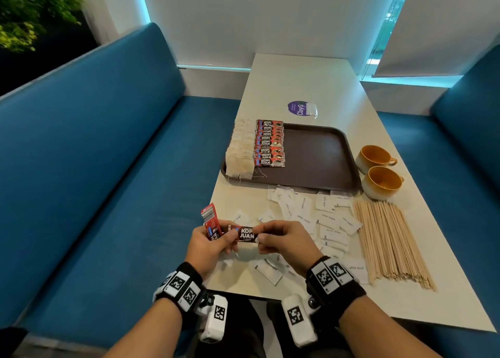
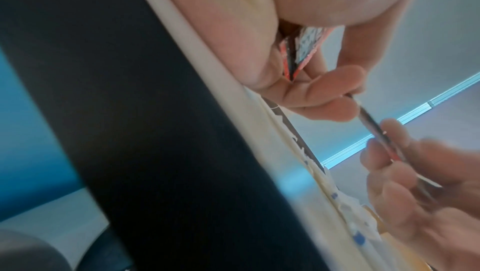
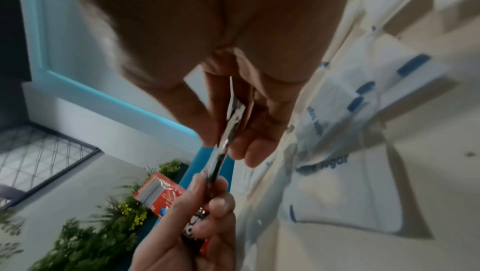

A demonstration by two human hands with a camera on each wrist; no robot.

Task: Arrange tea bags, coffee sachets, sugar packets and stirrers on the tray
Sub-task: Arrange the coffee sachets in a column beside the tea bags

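Both hands hold one red-and-black coffee sachet (image 1: 246,234) above the table's near edge. My left hand (image 1: 213,242) pinches its left end and also grips a few more red sachets (image 1: 209,219) that stick up behind it. My right hand (image 1: 278,238) pinches the right end; that sachet (image 3: 223,148) shows edge-on in the right wrist view, and the sachet (image 2: 374,125) is edge-on in the left wrist view too. The brown tray (image 1: 319,154) lies farther off, with a row of tea bags (image 1: 240,152) at its left and a column of coffee sachets (image 1: 269,143) beside them. White sugar packets (image 1: 324,222) lie scattered before the tray. Wooden stirrers (image 1: 389,241) lie in a bundle at the right.
Two yellow cups (image 1: 378,171) stand right of the tray. A purple round sticker (image 1: 300,108) sits on the table beyond it. Blue bench seats (image 1: 108,168) flank the white table (image 1: 311,81); its near edge is just under my wrists.
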